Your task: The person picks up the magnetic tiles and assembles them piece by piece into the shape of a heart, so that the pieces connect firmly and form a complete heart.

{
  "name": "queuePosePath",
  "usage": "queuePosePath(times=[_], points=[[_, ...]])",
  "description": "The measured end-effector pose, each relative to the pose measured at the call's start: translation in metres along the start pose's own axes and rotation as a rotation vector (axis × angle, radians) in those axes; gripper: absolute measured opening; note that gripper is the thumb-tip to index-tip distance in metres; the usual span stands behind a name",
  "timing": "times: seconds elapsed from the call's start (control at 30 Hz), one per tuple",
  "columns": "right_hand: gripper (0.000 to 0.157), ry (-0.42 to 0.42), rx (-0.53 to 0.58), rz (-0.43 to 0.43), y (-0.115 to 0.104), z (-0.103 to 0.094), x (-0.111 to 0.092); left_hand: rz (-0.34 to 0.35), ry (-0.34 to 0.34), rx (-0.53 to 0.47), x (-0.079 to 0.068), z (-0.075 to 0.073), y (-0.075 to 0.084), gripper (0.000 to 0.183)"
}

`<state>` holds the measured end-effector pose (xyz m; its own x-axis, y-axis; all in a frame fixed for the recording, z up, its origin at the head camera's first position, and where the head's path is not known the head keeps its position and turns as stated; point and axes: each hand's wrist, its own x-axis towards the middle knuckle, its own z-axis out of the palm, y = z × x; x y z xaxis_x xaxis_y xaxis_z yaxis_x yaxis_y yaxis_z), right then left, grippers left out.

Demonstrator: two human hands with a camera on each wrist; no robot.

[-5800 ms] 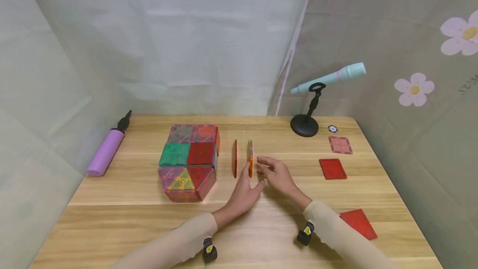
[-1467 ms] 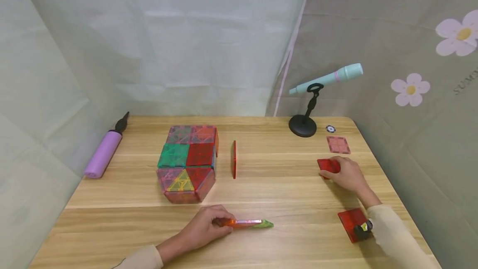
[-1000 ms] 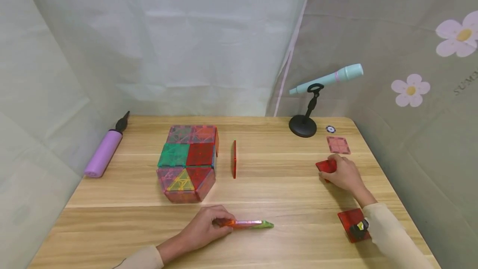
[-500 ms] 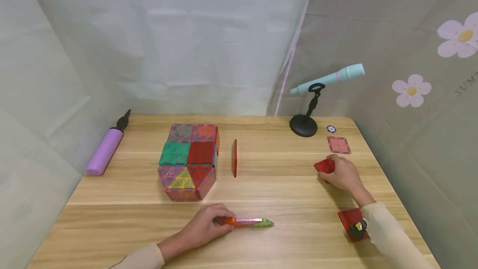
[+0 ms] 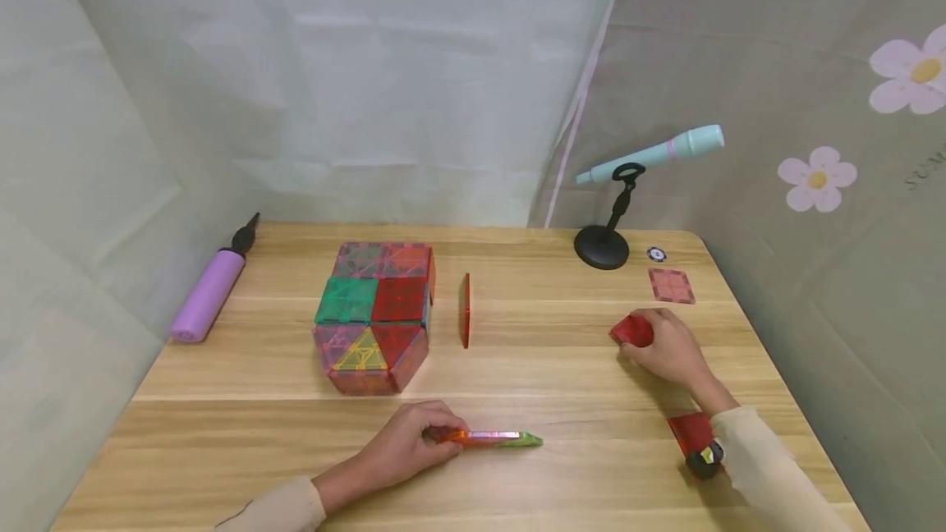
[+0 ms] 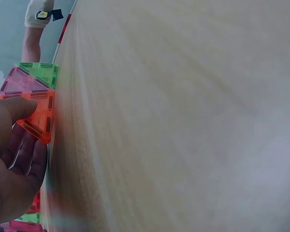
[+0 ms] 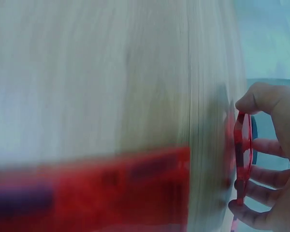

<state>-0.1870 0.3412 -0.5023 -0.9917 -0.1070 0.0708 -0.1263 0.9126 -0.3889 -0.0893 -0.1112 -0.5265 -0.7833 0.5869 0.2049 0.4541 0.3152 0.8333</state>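
Note:
My left hand (image 5: 409, 438) grips a flat tile panel of orange, pink and green pieces (image 5: 493, 438) low over the table near its front edge; the left wrist view shows that panel (image 6: 33, 104) pinched between thumb and fingers. My right hand (image 5: 663, 344) holds a red square tile (image 5: 630, 330) by its edge, lifted off the table at the right; in the right wrist view the red tile (image 7: 243, 159) stands edge-on between thumb and fingers. A red tile (image 5: 465, 309) stands upright alone beside the block of coloured tiles (image 5: 373, 317).
Wooden table (image 5: 517, 368) with a purple pump (image 5: 208, 294) at the left. A teal pen on a black stand (image 5: 628, 195) sits at the back right, with a pink tile (image 5: 672, 285) and a small round chip (image 5: 656, 254) nearby. Another red tile (image 5: 691, 432) lies by my right sleeve.
My right hand has picked the red tile up off the table and carried it slightly left. My left hand with its panel has stayed put. Earlier, both hands were at the upright tiles.

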Motion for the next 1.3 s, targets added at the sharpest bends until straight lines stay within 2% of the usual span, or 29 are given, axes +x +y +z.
queuePosePath(times=[0.37, 0.53, 0.9, 1.07, 1.3], points=[[0.061, -0.012, 0.021, -0.103, -0.023, 0.010, -0.003, -0.001, -0.007, -0.006, 0.000, 0.000, 0.000, 0.017], [0.060, -0.016, 0.066, -0.142, -0.033, 0.014, -0.007, 0.011, -0.002, 0.000, 0.000, 0.000, -0.001, 0.018], [0.061, -0.051, 0.126, -0.190, -0.054, 0.024, -0.013, 0.023, -0.009, -0.010, 0.000, 0.000, -0.001, 0.017], [0.060, -0.034, 0.142, -0.276, -0.069, 0.023, -0.017, 0.046, -0.003, -0.003, 0.000, 0.001, -0.001, 0.017], [0.059, -0.050, 0.232, -0.395, -0.092, 0.023, -0.027, 0.041, 0.000, -0.008, 0.000, 0.001, -0.002, 0.017]])
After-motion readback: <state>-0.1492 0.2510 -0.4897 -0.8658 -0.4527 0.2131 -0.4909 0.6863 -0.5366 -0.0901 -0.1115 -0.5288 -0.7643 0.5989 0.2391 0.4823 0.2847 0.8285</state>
